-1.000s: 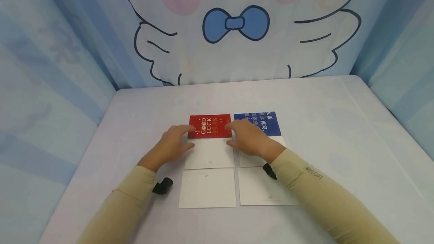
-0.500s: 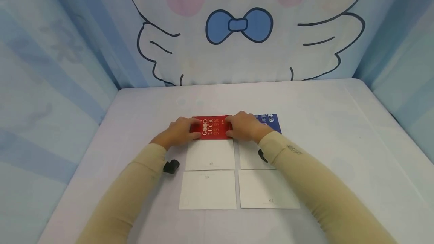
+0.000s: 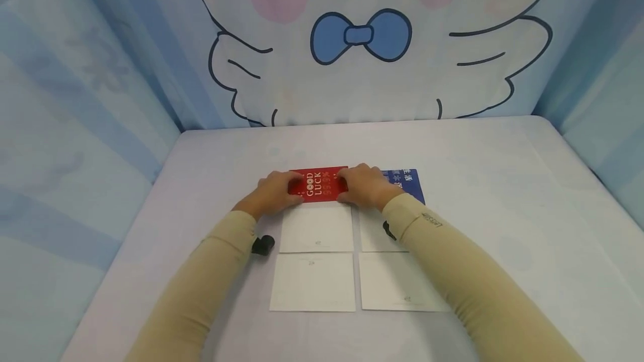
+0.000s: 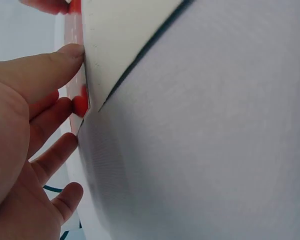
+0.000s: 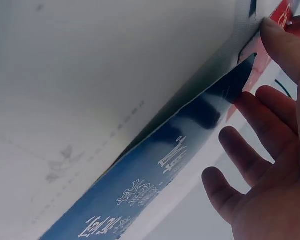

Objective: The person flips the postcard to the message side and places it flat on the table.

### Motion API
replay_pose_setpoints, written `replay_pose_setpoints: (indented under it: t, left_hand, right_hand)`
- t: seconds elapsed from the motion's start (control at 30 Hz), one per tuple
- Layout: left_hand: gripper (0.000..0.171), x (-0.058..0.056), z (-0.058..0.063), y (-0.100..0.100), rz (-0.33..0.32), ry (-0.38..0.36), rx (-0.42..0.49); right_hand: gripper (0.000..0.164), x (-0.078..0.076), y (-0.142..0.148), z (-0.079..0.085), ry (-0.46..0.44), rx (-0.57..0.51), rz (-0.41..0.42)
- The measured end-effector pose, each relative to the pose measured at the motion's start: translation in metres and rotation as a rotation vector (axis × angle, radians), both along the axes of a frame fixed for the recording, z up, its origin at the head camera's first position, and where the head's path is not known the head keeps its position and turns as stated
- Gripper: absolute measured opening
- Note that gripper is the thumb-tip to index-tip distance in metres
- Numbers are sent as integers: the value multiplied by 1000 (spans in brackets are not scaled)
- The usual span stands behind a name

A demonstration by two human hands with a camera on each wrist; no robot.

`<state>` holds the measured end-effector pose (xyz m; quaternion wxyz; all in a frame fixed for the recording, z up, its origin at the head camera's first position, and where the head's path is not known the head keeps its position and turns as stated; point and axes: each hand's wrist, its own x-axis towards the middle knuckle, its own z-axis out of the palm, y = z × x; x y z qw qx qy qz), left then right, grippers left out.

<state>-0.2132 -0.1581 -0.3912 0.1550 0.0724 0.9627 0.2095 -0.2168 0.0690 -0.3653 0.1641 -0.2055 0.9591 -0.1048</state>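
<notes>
A red card [image 3: 317, 186] printed "GOOD LUCK 99.9%" lies at the far left of a block of cards. My left hand [image 3: 273, 193] grips its left end, thumb at the near edge and fingers beyond. At its right end, my right hand [image 3: 368, 187] pinches it the same way, partly covering the blue card [image 3: 411, 184] with white lettering. In the left wrist view, the thumb [image 4: 65, 60] and a fingertip meet at the red card's edge. The right wrist view shows the blue card [image 5: 135, 185] under the spread lower fingers [image 5: 240, 155].
White cards [image 3: 316, 229] adjoin the red and blue ones on the near side. Two more, a left white card [image 3: 313, 284] and a right white card [image 3: 402, 284], lie nearest me. A pale cloth covers the table [image 3: 503, 194]; a cartoon curtain [image 3: 362, 88] hangs behind.
Both hands have moved forward and closed on the red card's ends. It has shifted slightly away from the white card below it. The other cards have stayed in place.
</notes>
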Motion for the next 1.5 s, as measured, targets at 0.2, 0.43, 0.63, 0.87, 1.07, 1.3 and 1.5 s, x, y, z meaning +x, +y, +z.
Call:
replay_pose_setpoints:
  t: [0.2,0.43,0.63,0.87,1.07,1.3,1.5]
  left_hand:
    - [59,2,3,1,-11,10,-15]
    - [56,2,8,1,-29,-20,-40]
    - [63,2,10,-1,-35,-57,-35]
    - [56,2,9,-3,-40,-22,-20]
    - [55,2,5,-4,35,25,29]
    - [58,5,12,-8,81,180,78]
    - [56,6,16,-10,149,276,279]
  right_hand:
    - [49,0,-1,-3,74,46,54]
    - [51,2,-3,-9,79,56,72]
    - [50,2,-2,-10,109,70,103]
    - [32,6,-6,-6,235,204,201]
    - [34,5,-8,-1,203,95,55]
    - [35,3,-3,3,159,-266,-185]
    - [34,3,-3,6,199,-511,-300]
